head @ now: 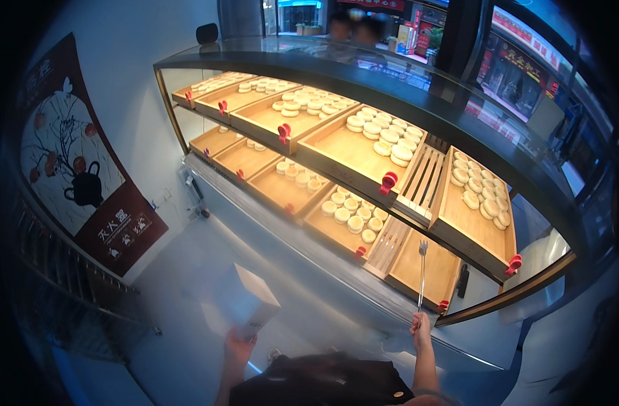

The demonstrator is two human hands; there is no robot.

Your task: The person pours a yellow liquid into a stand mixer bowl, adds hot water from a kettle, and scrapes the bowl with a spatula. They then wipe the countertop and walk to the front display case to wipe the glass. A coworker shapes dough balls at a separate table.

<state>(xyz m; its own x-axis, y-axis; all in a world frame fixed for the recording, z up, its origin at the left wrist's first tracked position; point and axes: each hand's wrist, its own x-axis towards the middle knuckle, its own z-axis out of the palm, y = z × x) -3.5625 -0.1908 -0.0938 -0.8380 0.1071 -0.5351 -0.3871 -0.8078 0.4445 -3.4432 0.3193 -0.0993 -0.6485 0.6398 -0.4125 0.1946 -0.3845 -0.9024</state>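
Note:
My left hand (pixel 240 346) grips the lower end of a pale cardboard box (pixel 259 302) with small print on it. Glare blurs the box's left side, so its opening cannot be made out. In my right hand (pixel 420 329) is a pair of metal tongs (pixel 422 279), pointing up and away from me. Their tips appear in front of the lower right wooden tray (pixel 441 274); whether they touch anything cannot be told. Beyond my hands, round pale flatbread buns (pixel 389 133) sit in an upper wooden tray (pixel 335 149). More buns (pixel 351 210) are on the lower shelf.
The two-tier display case (pixel 289 58) has a dark top edge and lit shelves. Red clips (pixel 388 182) are fixed to tray fronts. Slatted wood (pixel 422 177) separates two upper trays. A wire rack (pixel 81 284) and a wall poster (pixel 81 167) are at left. Blurred people (pixel 357 30) stand beyond the glass.

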